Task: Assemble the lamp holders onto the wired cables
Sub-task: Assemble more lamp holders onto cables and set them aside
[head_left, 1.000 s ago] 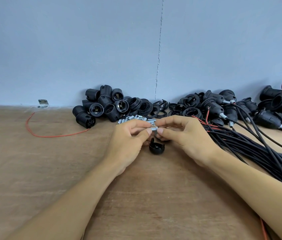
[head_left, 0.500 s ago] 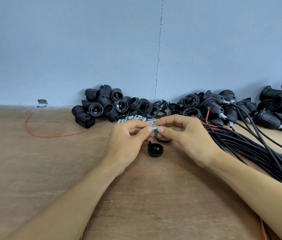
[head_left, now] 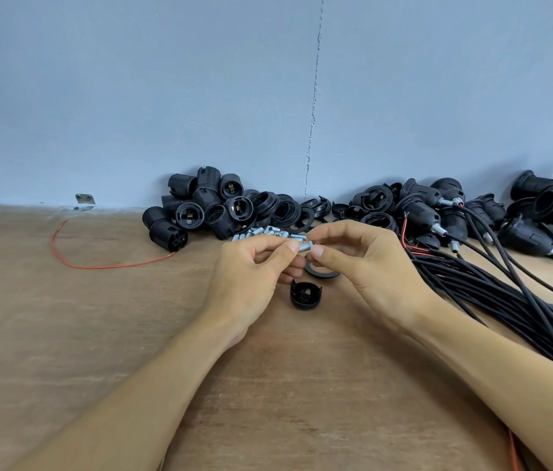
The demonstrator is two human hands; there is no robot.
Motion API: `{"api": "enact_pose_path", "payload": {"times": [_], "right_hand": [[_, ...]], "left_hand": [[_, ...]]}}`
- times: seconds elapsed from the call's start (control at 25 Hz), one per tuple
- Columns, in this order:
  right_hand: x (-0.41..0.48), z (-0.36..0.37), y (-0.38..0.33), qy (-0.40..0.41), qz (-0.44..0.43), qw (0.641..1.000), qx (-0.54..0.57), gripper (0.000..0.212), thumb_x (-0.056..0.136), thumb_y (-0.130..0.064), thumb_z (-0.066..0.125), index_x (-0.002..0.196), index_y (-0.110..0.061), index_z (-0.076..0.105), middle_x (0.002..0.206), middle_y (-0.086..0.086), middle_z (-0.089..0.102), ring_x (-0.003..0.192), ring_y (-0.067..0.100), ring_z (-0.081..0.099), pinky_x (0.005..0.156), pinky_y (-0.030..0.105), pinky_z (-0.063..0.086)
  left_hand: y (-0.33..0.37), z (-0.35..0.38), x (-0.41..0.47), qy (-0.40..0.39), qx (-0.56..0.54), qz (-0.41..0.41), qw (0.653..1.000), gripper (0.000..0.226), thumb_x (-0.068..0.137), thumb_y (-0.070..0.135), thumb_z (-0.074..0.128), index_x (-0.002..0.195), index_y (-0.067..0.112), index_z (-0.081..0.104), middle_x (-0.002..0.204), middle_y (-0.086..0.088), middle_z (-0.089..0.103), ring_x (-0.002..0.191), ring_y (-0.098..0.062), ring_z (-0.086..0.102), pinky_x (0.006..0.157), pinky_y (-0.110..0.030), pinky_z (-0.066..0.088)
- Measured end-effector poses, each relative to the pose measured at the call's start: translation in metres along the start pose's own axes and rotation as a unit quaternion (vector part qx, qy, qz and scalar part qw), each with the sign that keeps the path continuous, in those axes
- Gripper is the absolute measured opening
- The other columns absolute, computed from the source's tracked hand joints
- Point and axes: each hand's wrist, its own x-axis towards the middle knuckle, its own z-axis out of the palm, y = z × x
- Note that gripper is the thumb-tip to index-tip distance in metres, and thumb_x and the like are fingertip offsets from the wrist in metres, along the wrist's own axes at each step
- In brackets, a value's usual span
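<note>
At ten o'clock from our hands sits the pile of bare lamp holders (head_left: 200, 212), not yet wired. Our left hand (head_left: 251, 277) and right hand (head_left: 363, 266) pinch one metal nipple (head_left: 305, 247) between fingertips, with a black cap (head_left: 305, 295) at six o'clock just below. At three o'clock, the cables (head_left: 492, 294) carry several finished holders (head_left: 520, 237); we judge many remain.

Black ribbed lamp holders (head_left: 197, 212), black cables (head_left: 506, 290), red wire (head_left: 98, 265), silver threaded tube (head_left: 305, 247), brown wood-grain table (head_left: 64, 334), blue-grey wall (head_left: 132, 96)

wooden table (head_left: 64, 334) — lamp holders (head_left: 200, 209), cables (head_left: 506, 294), screws (head_left: 261, 231)
</note>
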Motion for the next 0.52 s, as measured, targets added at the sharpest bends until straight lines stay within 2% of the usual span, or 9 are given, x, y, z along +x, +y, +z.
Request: {"api": "enact_pose_path", "payload": {"times": [0.16, 0.24, 0.32, 0.4, 0.48, 0.52], "right_hand": [[0.0011, 0.0005, 0.0027, 0.006, 0.023, 1.000, 0.010, 0.010, 0.091, -0.009, 0.071, 0.100, -0.011, 0.074, 0.091, 0.010, 0.077, 0.080, 0.013, 0.073, 0.073, 0.018, 0.055], [0.0016, 0.0016, 0.0025, 0.013, 0.032, 0.999, 0.013, 0.011, 0.091, -0.019, 0.070, 0.097, -0.011, 0.074, 0.085, 0.011, 0.076, 0.074, 0.014, 0.069, 0.070, 0.020, 0.055], [0.0011, 0.0030, 0.0012, 0.023, 0.047, 0.999, -0.012, 0.025, 0.088, -0.038, 0.069, 0.085, -0.014, 0.074, 0.073, 0.006, 0.072, 0.064, 0.013, 0.064, 0.063, 0.024, 0.053], [0.0006, 0.0034, -0.0010, 0.037, 0.073, 0.994, -0.071, 0.046, 0.090, -0.055, 0.060, 0.070, -0.016, 0.070, 0.063, 0.000, 0.067, 0.053, 0.013, 0.057, 0.053, 0.022, 0.047], [0.0011, 0.0015, -0.0017, 0.058, 0.089, 0.987, -0.122, 0.062, 0.095, -0.064, 0.046, 0.064, -0.015, 0.067, 0.059, 0.000, 0.064, 0.047, 0.014, 0.054, 0.049, 0.019, 0.042], [0.0013, 0.0000, -0.0023, 0.069, 0.084, 0.984, -0.139, 0.063, 0.097, -0.065, 0.043, 0.065, -0.016, 0.067, 0.060, 0.000, 0.064, 0.047, 0.014, 0.053, 0.048, 0.018, 0.041]], "left_hand": [[0.0023, 0.0004, -0.0002, -0.004, -0.007, 0.015, 1.000, 0.015, 0.092, 0.004, 0.072, 0.093, 0.017, 0.079, 0.083, -0.004, 0.079, 0.075, -0.016, 0.075, 0.069, -0.020, 0.057], [0.0042, 0.0018, -0.0009, -0.002, -0.022, 0.024, 0.999, 0.019, 0.088, -0.001, 0.074, 0.089, 0.017, 0.078, 0.084, -0.003, 0.079, 0.075, -0.015, 0.075, 0.069, -0.020, 0.057], [0.0054, 0.0035, -0.0023, -0.004, -0.029, 0.030, 0.999, 0.019, 0.086, -0.002, 0.076, 0.089, 0.017, 0.078, 0.085, -0.002, 0.079, 0.077, -0.014, 0.075, 0.070, -0.019, 0.057], [0.0059, 0.0055, -0.0037, -0.008, -0.027, 0.033, 0.999, 0.017, 0.086, 0.000, 0.077, 0.091, 0.016, 0.078, 0.085, -0.003, 0.079, 0.077, -0.015, 0.075, 0.072, -0.020, 0.058], [0.0059, 0.0064, -0.0036, -0.004, -0.024, 0.033, 0.999, 0.016, 0.086, 0.001, 0.076, 0.092, 0.015, 0.078, 0.084, -0.003, 0.079, 0.076, -0.015, 0.075, 0.072, -0.021, 0.058], [0.0061, 0.0063, -0.0033, 0.001, -0.025, 0.033, 0.999, 0.016, 0.087, 0.000, 0.075, 0.092, 0.015, 0.078, 0.083, -0.004, 0.079, 0.076, -0.015, 0.075, 0.071, -0.020, 0.057]]}}
